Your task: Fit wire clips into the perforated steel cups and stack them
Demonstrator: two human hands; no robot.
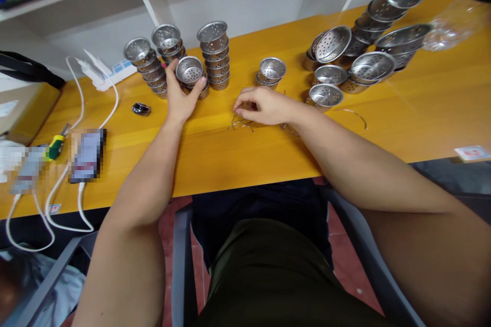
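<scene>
My left hand (183, 96) curves around a perforated metal cup (190, 72), the top of a short stack, with thumb and fingers on either side of it. Taller cup stacks (213, 46) stand behind and to both sides. Nearer the middle of the table, the fingertips of my right hand (261, 105) are pinched together at some thin curved wires (240, 125). Which wire lies between them is hard to make out. Just behind that hand sits a short stack of two small cups (272, 69).
On the right are more cup stacks (368, 69), one leaning, beside a clear plastic bottle (456, 20). Another curved wire (356, 115) lies in front. Leftward are a small black object (141, 109), phones (87, 156) on white cables, a screwdriver (56, 147) and a power strip (115, 74).
</scene>
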